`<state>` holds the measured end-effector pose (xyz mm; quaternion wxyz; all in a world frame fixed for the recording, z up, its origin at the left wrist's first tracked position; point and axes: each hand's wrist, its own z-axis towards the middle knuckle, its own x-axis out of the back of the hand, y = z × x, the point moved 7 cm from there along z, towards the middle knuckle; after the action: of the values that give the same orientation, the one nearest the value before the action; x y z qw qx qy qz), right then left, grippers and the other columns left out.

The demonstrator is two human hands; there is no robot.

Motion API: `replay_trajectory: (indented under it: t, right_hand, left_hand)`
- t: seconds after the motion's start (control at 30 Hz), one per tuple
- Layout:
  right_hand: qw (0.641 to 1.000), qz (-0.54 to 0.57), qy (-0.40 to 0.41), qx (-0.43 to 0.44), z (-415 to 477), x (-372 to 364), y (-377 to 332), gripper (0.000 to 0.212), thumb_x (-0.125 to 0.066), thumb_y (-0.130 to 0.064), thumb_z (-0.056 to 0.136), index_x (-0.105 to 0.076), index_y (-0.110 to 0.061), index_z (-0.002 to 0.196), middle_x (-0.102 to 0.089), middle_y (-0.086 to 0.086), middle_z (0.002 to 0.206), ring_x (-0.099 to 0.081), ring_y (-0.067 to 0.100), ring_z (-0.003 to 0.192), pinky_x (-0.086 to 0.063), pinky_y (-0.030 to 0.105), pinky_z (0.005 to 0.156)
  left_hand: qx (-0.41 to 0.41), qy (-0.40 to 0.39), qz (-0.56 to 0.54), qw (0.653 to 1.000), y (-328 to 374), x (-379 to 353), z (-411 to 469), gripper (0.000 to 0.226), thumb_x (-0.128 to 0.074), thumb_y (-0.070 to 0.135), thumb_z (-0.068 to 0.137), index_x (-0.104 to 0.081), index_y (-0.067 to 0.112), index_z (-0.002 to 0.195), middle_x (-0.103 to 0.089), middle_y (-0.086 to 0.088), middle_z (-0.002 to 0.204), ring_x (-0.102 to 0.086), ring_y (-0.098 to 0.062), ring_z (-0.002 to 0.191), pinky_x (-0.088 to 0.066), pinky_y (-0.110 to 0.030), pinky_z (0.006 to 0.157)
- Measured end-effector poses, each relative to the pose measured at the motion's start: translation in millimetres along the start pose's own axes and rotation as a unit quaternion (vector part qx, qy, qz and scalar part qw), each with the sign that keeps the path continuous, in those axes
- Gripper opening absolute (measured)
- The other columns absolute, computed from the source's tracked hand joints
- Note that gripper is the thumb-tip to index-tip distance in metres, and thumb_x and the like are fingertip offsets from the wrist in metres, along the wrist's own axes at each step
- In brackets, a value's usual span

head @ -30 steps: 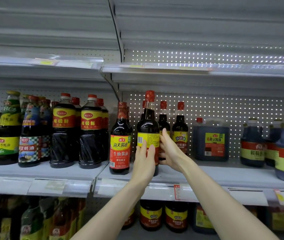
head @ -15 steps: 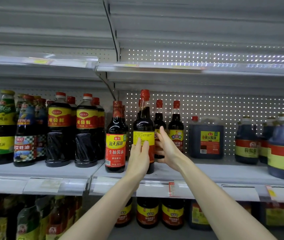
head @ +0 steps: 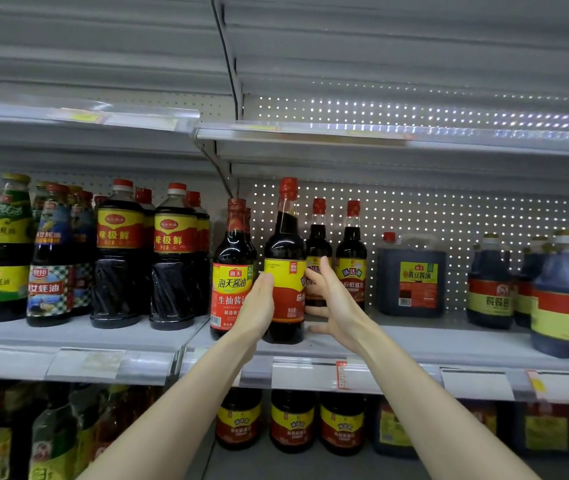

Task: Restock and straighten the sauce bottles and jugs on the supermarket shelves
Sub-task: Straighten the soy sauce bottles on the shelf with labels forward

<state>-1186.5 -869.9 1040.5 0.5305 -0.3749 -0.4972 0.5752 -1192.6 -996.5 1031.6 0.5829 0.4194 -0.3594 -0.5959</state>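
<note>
The dark sauce bottle (head: 284,271) stands on the shelf (head: 414,344) between the hands: the left hand (head: 258,306) lies flat, fingers straight against its left side, the right hand (head: 336,303) spread loose at its right side, neither gripping. Its label seems off-front, so twist it gently, base down. A red-label bottle (head: 232,271) crowds just left of the left hand; two small bottles (head: 351,251) stand behind the right.
</note>
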Motion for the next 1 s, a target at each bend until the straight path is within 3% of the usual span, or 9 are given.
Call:
replay_trajectory:
  t: [0.07, 0.13, 0.3, 0.47, 0.57, 0.63, 0.73, 0.87, 1.0]
  right_hand:
    - [1.000, -0.006, 0.011, -0.004, 2.4, 3.1, -0.9, 0.067, -0.018, -0.066, 0.095, -0.026, -0.030, 0.151, -0.035, 0.006, 0.153, -0.042, 0.031, 0.131, -0.039, 0.042, 0.088]
    - [1.000, 0.003, 0.015, -0.014, 5.6, 2.2, -2.3, 0.068, -0.018, -0.067, 0.095, -0.024, -0.031, 0.152, -0.034, 0.006, 0.154, -0.038, 0.032, 0.135, -0.037, 0.046, 0.093]
    - [0.999, 0.036, 0.014, -0.027, 7.4, -11.1, -1.0, 0.063, -0.018, -0.064, 0.097, -0.030, -0.030, 0.149, -0.034, 0.002, 0.155, -0.037, 0.032, 0.137, -0.034, 0.044, 0.094]
    - [0.999, 0.038, 0.016, -0.016, 4.9, -9.4, 5.5, 0.064, -0.020, -0.064, 0.096, -0.027, -0.031, 0.150, -0.033, 0.001, 0.155, -0.045, 0.028, 0.127, -0.038, 0.045, 0.093]
    - [1.000, 0.022, 0.017, -0.003, 0.8, -6.5, 6.4, 0.061, -0.020, -0.061, 0.097, -0.030, -0.030, 0.149, -0.036, 0.003, 0.152, -0.044, 0.028, 0.126, -0.040, 0.043, 0.091]
    - [1.000, 0.013, 0.015, 0.000, -0.8, -5.3, 6.4, 0.062, -0.020, -0.062, 0.097, -0.028, -0.030, 0.150, -0.035, 0.004, 0.152, -0.042, 0.031, 0.131, -0.042, 0.042, 0.090]
    - [1.000, 0.015, 0.025, -0.011, 0.2, -0.8, 6.6, 0.064, -0.020, -0.063, 0.096, -0.028, -0.030, 0.150, -0.036, 0.006, 0.152, -0.045, 0.033, 0.129, -0.042, 0.043, 0.086]
    - [0.998, 0.049, 0.018, -0.029, 7.9, -3.3, 6.1, 0.069, -0.019, -0.068, 0.094, -0.021, -0.032, 0.153, -0.029, 0.002, 0.157, -0.036, 0.035, 0.138, -0.036, 0.052, 0.099]
    - [0.998, 0.047, 0.014, -0.031, 7.4, -8.2, 3.9, 0.068, -0.018, -0.069, 0.094, -0.025, -0.033, 0.152, -0.028, 0.002, 0.158, -0.035, 0.037, 0.138, -0.034, 0.053, 0.103]
  left_hand:
    - [-0.008, 0.011, 0.021, 1.000, -3.9, 0.1, -2.9, 0.032, -0.031, 0.043, 0.102, -0.058, 0.030, 0.113, -0.061, 0.003, 0.117, -0.057, -0.011, 0.108, -0.042, -0.036, 0.098]
    - [-0.023, 0.006, 0.050, 0.998, -8.4, -4.5, -5.8, 0.051, -0.031, 0.054, 0.098, -0.044, 0.030, 0.140, -0.050, 0.003, 0.140, -0.047, -0.016, 0.127, -0.036, -0.044, 0.110]
    - [-0.015, -0.012, 0.064, 0.998, -15.9, -11.5, -8.0, 0.061, -0.027, 0.062, 0.094, -0.030, 0.036, 0.148, -0.037, 0.007, 0.152, -0.033, -0.017, 0.140, -0.027, -0.050, 0.115]
    - [0.000, -0.017, 0.030, 0.999, -18.8, -3.3, -2.2, 0.059, -0.029, 0.062, 0.095, -0.034, 0.034, 0.146, -0.039, 0.008, 0.150, -0.037, -0.015, 0.137, -0.026, -0.050, 0.115]
    - [0.016, -0.026, -0.018, 0.999, -15.9, -0.5, 2.4, 0.030, -0.033, 0.052, 0.100, -0.054, 0.043, 0.119, -0.055, 0.007, 0.134, -0.051, -0.015, 0.125, -0.035, -0.048, 0.111]
    - [0.020, -0.020, -0.025, 0.999, -14.9, 2.2, 6.8, 0.025, -0.034, 0.049, 0.100, -0.059, 0.045, 0.103, -0.062, 0.007, 0.122, -0.056, -0.016, 0.118, -0.039, -0.049, 0.108]
    - [0.005, -0.012, 0.002, 1.000, -11.2, 0.2, -0.4, 0.026, -0.032, 0.050, 0.101, -0.057, 0.042, 0.105, -0.061, 0.009, 0.116, -0.055, -0.015, 0.116, -0.040, -0.044, 0.106]
    - [-0.026, -0.029, 0.073, 0.997, -10.8, -13.1, -9.7, 0.089, -0.027, 0.082, 0.070, -0.034, 0.037, 0.146, -0.039, 0.009, 0.151, -0.032, -0.013, 0.141, -0.028, -0.047, 0.116]
    - [-0.007, -0.015, 0.074, 0.997, -20.1, -7.3, -5.6, 0.092, -0.029, 0.083, 0.068, -0.033, 0.036, 0.147, -0.036, 0.008, 0.152, -0.032, -0.013, 0.141, -0.026, -0.047, 0.116]
